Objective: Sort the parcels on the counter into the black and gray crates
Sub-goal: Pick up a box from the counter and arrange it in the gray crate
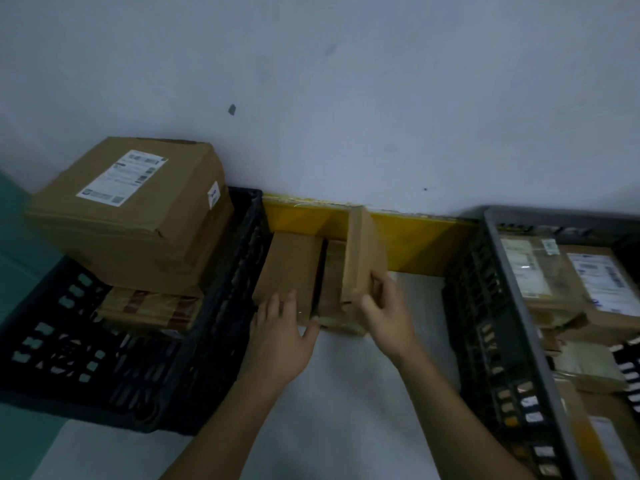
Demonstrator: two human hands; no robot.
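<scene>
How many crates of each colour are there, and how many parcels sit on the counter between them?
Black crate: 1
Gray crate: 1
Parcels on the counter: 3 (flat left, flat middle, upright one in the right hand)
Total: 5

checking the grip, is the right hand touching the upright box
Touching: the head view shows the right hand with fingers curled around the upright box's lower end.
</scene>
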